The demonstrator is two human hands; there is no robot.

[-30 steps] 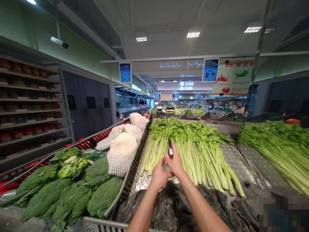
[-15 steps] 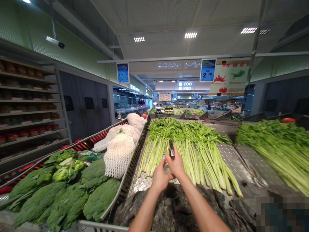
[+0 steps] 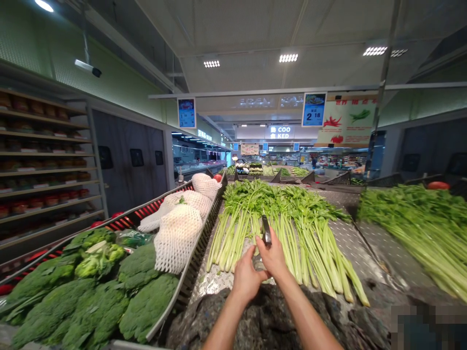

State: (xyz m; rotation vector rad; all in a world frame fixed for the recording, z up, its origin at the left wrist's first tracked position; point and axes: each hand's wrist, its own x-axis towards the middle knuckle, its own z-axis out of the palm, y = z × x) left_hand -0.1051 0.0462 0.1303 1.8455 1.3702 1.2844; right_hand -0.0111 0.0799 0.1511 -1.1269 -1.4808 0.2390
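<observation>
My right hand [image 3: 272, 255] is closed around a small black hand-held tool [image 3: 266, 231], whose dark, shiny end points forward and up. Its exact kind is not clear. Close beside it on the left, my left hand [image 3: 248, 274] has its thumb and fingers curved apart, with the thumb near the right wrist. Nothing plainly shows in that left hand. Both hands hover over the near edge of a row of celery [image 3: 280, 233], leafy ends away from me, on a textured metal display tray [image 3: 215, 281]. Dark crumpled cloth [image 3: 255, 318] lies below my forearms.
To the left, a black crate [image 3: 184, 287] holds broccoli [image 3: 100, 306] and white vegetables in foam netting [image 3: 178, 236]. A mirror panel on the right reflects celery [image 3: 419, 228]. Price signs [image 3: 314, 110] hang overhead. Shelves of jars [image 3: 44, 170] stand at far left.
Both hands, with the black tool, have shifted slightly right and lower in view. The camera view has moved a little; the celery lies as before.
</observation>
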